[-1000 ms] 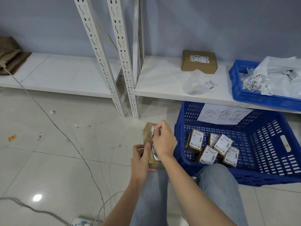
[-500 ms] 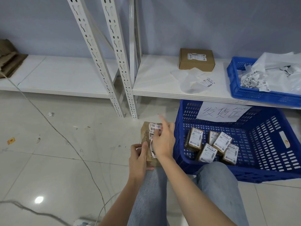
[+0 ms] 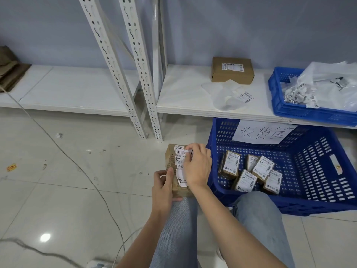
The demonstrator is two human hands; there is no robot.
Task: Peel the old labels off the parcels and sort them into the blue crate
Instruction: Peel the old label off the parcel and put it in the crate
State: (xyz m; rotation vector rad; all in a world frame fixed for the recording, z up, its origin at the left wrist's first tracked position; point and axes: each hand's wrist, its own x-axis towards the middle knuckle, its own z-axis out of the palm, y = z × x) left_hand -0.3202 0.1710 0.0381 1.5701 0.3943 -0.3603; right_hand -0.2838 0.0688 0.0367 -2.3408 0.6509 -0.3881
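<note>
A small brown cardboard parcel (image 3: pixel 170 159) rests on my left knee. My left hand (image 3: pixel 163 187) grips its near end, thumb on top. A white printed label (image 3: pixel 180 163) lies along the parcel's top face, partly lifted. My right hand (image 3: pixel 197 165) pinches the label's far edge between thumb and fingers. The big blue crate (image 3: pixel 313 171) stands on the floor right of my knees, with several labelled brown parcels (image 3: pixel 249 171) inside and a handwritten paper sign (image 3: pixel 264 132) on its back wall.
A white low shelf (image 3: pixel 183 93) behind carries a larger brown box (image 3: pixel 231 70), a clear bag with a label (image 3: pixel 228 95), and a smaller blue tray (image 3: pixel 286 105) of peeled labels and plastic. Shelf uprights (image 3: pixel 139 74) stand at centre. A cable (image 3: pixel 77 165) crosses the tiled floor.
My right hand has shifted along the label toward the parcel's far end, and more of the label now shows lifted. My left hand keeps its hold on the parcel.
</note>
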